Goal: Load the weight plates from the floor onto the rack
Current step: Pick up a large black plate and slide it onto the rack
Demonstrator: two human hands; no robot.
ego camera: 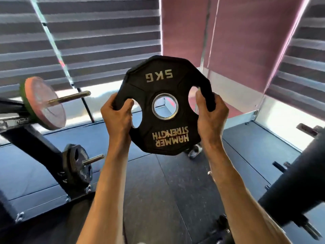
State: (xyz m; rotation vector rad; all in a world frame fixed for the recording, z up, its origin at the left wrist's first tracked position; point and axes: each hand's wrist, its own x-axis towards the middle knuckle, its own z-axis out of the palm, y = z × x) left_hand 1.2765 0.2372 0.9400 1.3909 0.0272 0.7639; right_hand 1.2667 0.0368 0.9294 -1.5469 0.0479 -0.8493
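I hold a black 5 kg weight plate (163,81) up in front of me, face toward me, its lettering upside down. My left hand (117,117) grips its left edge through a grip hole, and my right hand (210,111) grips its right edge the same way. The rack (40,143) stands at the left. Its upper peg (70,98) carries a pink and green plate (44,103). Its lower peg (93,159) carries black plates (78,164). The held plate is to the right of both pegs, apart from them.
Dark rubber floor mats (158,191) lie below. A black machine frame (299,187) fills the right side. Striped blinds and a pink panel (228,41) cover the wall ahead. A shoe (194,151) shows under the held plate.
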